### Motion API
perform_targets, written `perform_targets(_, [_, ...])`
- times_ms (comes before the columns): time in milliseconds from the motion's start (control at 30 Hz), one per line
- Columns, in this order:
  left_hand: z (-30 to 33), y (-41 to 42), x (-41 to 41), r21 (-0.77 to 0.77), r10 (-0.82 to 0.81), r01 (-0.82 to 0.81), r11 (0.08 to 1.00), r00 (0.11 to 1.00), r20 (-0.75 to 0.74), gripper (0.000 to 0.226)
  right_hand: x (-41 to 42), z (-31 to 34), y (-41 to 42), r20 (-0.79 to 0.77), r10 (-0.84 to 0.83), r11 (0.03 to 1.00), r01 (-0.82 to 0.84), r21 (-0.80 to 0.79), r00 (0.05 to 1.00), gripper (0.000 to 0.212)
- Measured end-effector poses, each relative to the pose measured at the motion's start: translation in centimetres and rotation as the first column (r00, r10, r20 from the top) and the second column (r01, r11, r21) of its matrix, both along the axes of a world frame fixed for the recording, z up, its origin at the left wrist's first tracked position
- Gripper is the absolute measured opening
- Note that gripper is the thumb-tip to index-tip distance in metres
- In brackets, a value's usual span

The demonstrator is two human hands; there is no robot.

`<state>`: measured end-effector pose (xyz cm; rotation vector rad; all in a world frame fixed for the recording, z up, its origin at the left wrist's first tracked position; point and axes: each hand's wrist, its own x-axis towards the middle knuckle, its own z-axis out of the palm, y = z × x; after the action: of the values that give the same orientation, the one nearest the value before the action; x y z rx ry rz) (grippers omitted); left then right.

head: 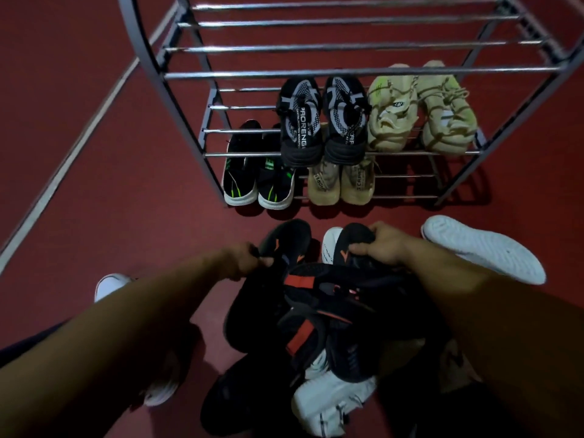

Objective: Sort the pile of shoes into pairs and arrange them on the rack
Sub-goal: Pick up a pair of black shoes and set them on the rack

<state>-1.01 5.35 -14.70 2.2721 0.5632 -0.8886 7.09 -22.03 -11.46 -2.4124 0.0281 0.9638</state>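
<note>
Your left hand (245, 259) pinches the collar of a black sneaker with an orange mark (281, 245), its toe pointing toward the rack. Your right hand (384, 245) is closed over the top of a second black sneaker with an orange mark (354, 245), fingers curled around its upper. Both shoes sit at the far edge of the dark pile of black-and-red shoes (325, 298) on the red floor (94, 153) between your forearms.

Ahead stands the chrome-barred metal shoe rack (347, 71). Its middle tier carries a black-and-grey knit pair (322, 121) beside a pale yellow knit pair (420, 112). The lowest tier holds a black pair with green stripes (257, 175) next to a tan knit pair (341, 181).

A white sneaker, sole up (483, 248), lies just right of your right wrist. Another white shoe (331, 403) lies at the near edge of the pile.
</note>
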Motion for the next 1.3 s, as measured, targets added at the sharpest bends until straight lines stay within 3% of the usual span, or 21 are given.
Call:
perform_targets(67, [-0.1, 0.4, -1.2, 0.004, 0.126, -0.126, 0.992, 0.992, 0.027, 0.049, -1.0, 1.6, -0.3, 0.006, -0.013, 0.999, 0.013, 0.040, 1.000, 0.021])
perform_targets(133, [-0.6, 0.5, -2.7, 0.208, 0.048, -0.089, 0.974, 0.979, 0.197, 0.058, -2.1, 1.8, -0.9, 0.033, -0.001, 1.000, 0.001, 0.000, 0.999, 0.031])
perform_targets(167, [-0.8, 0.0, -3.4, 0.222, 0.010, -0.075, 0.972, 0.959, 0.282, 0.053, -2.6, 1.6, -1.2, 0.040, 0.003, 1.000, -0.002, -0.015, 0.999, 0.035])
perform_targets(233, [-0.9, -1.4, -5.1, 0.041, 0.049, -0.065, 0.997, 0.948, 0.315, 0.045, -3.9, 1.0, -1.5, 0.059, -0.014, 1.000, 0.016, -0.023, 0.998, 0.040])
perform_targets(300, [-1.4, -2.7, -6.6, -0.046, 0.087, -0.078, 0.996, 0.965, 0.248, 0.049, -5.1, 0.2, -1.6, 0.050, -0.037, 0.999, 0.037, 0.006, 0.998, 0.043])
perform_targets(367, [-1.8, -3.4, -8.1, 0.048, 0.088, -0.102, 0.994, 0.968, 0.237, 0.049, -6.1, -0.6, -1.2, 0.037, 0.015, 1.000, -0.015, -0.015, 0.999, 0.041])
perform_targets(433, [-2.7, -3.7, -9.6, 0.204, 0.104, -0.165, 0.965, 0.954, 0.281, 0.045, -6.7, -1.5, -0.5, 0.053, 0.103, 0.984, -0.094, -0.151, 0.993, 0.042])
perform_targets(500, [-3.0, -3.9, -10.3, 0.262, 0.135, -0.240, 0.935, 0.921, 0.364, 0.038, -6.8, -2.1, 0.2, 0.049, 0.122, 0.955, -0.104, -0.277, 0.991, 0.056])
perform_targets(633, [-1.8, -3.5, -9.5, 0.254, 0.242, -0.397, 0.882, 0.844, 0.479, 0.036, -6.2, -2.4, 0.4, 0.032, 0.131, 0.931, -0.112, -0.346, 0.991, 0.085])
perform_targets(733, [-2.0, -2.3, -9.3, 0.243, 0.378, -0.465, 0.851, 0.865, 0.331, 0.046, -5.6, -2.7, -0.3, 0.132, 0.139, 0.931, -0.084, -0.355, 0.982, 0.077])
perform_targets(800, [-2.7, -1.5, -9.4, 0.089, 0.500, -0.513, 0.854, 0.855, 0.133, 0.053, -5.3, -2.6, -0.5, 0.186, 0.102, 0.943, -0.035, -0.330, 0.977, 0.066])
perform_targets(867, [-2.7, -1.2, -9.3, -0.018, 0.543, -0.543, 0.840, 0.839, 0.040, 0.052, -5.0, -2.2, -1.1, 0.192, 0.022, 0.958, 0.034, -0.285, 0.981, 0.067])
perform_targets(967, [-1.7, -1.7, -9.5, -0.110, 0.510, -0.526, 0.843, 0.848, -0.146, 0.023, -4.2, -1.6, -2.8, 0.134, -0.207, 0.952, 0.232, -0.201, 0.969, 0.070])
perform_targets(1000, [-1.4, -1.8, -9.6, -0.131, 0.493, -0.526, 0.840, 0.842, -0.217, 0.026, -3.8, -1.5, -3.3, 0.117, -0.301, 0.940, 0.316, -0.131, 0.946, 0.068])
perform_targets(1067, [-1.7, -1.6, -9.5, -0.173, 0.533, -0.568, 0.804, 0.819, -0.211, 0.023, -3.8, -0.6, -3.0, 0.090, -0.434, 0.900, 0.436, -0.007, 0.896, 0.063])
perform_targets(1167, [-1.0, -0.9, -9.4, -0.229, 0.655, -0.647, 0.727, 0.754, -0.048, 0.033, -4.3, 0.0, -0.9, -0.009, -0.419, 0.906, 0.419, 0.066, 0.908, 0.049])
perform_targets(1233, [-0.4, -0.2, -9.3, -0.253, 0.698, -0.667, 0.700, 0.715, 0.046, 0.026, -5.4, 0.4, 0.6, -0.304, -0.348, 0.891, 0.414, 0.186, 0.887, 0.026])
perform_targets(1300, [0.4, 0.5, -9.4, -0.329, 0.753, -0.692, 0.642, 0.651, 0.101, 0.024, -6.2, 0.2, 1.5, -0.436, -0.204, 0.919, 0.325, 0.224, 0.877, 0.020])
